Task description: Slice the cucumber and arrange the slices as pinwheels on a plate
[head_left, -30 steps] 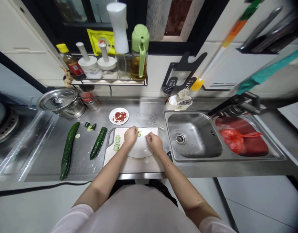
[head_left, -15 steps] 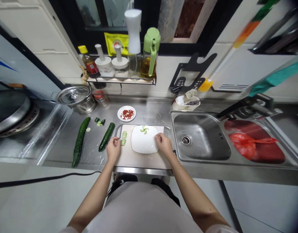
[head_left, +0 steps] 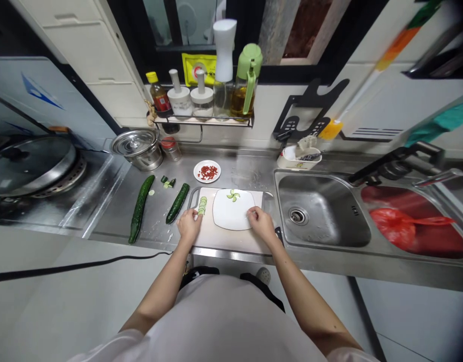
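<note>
On a light cutting board (head_left: 231, 242) lies a white, rounded-square plate (head_left: 233, 213), with several cucumber slices (head_left: 233, 195) fanned out near its far edge. A short overlapping row of cucumber slices (head_left: 203, 203) rests on the board left of the plate. My left hand (head_left: 189, 225) is at the near end of that row, thumb and forefinger closed around the last slice. At the plate's right edge is my right hand (head_left: 261, 222), its fingers curled and pinched; whatever may be between them is too small to make out.
Left of the board lie a cut cucumber (head_left: 177, 203), a long cucumber (head_left: 141, 208) and cucumber scraps (head_left: 168, 182). Behind it stands a small plate of red bits (head_left: 207, 171). A knife handle (head_left: 279, 234) shows by the sink (head_left: 321, 211). A lidded pot (head_left: 136, 150) stands back left.
The view has swung left, so the counter appears further right. My left fingers have come onto the near end of the slice row. My right hand stays by the plate's right edge.
</note>
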{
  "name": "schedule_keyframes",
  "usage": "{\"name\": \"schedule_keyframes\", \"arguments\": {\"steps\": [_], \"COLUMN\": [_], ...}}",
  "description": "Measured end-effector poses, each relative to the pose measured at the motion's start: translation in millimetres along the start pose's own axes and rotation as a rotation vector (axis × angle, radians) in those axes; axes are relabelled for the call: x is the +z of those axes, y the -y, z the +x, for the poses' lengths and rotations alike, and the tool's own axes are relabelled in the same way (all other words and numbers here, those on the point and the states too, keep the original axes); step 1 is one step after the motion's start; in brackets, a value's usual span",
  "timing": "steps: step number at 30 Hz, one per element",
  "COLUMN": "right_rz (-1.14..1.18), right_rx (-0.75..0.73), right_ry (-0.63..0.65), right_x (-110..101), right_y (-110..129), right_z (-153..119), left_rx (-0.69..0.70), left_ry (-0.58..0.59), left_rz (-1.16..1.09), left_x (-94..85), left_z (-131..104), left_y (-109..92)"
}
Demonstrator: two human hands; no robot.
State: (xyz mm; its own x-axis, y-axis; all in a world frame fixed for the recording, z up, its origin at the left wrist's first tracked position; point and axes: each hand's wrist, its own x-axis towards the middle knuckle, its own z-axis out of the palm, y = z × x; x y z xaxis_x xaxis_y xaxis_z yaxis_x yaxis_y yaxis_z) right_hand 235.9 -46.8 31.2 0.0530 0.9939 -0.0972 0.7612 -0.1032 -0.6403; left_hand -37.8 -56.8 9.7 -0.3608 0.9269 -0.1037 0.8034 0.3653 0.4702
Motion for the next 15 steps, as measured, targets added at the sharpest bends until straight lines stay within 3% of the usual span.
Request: {"name": "schedule_keyframes", "arguments": {"steps": [5,9,12,15], "right_rz": [0.017,0.057,0.137,0.279], "right_rx": [0.004,0.006,-0.027,-0.111], "right_ry": [-0.015,-0.023,-0.003,0.062], "right_x": [-3.7,-6.9,-5.5,-0.9], "right_y": [-2.7,1.5,15.3,37.4], "right_z": [-5.8,-10.3,-12.5,-12.5], "left_rx": [-0.037,-0.092,-0.067,0.014], "left_ry": [0.007,0.040,0.165,0.308], "left_rz": [-0.213,-0.607,-0.857,-0.967], "left_x": [0.7,-1.8,-6.4,-11.1], "left_z": [-1.4,-0.2,-1.0,-5.2], "left_y": [0.8,-8.7,-26.9,-50.1]}}
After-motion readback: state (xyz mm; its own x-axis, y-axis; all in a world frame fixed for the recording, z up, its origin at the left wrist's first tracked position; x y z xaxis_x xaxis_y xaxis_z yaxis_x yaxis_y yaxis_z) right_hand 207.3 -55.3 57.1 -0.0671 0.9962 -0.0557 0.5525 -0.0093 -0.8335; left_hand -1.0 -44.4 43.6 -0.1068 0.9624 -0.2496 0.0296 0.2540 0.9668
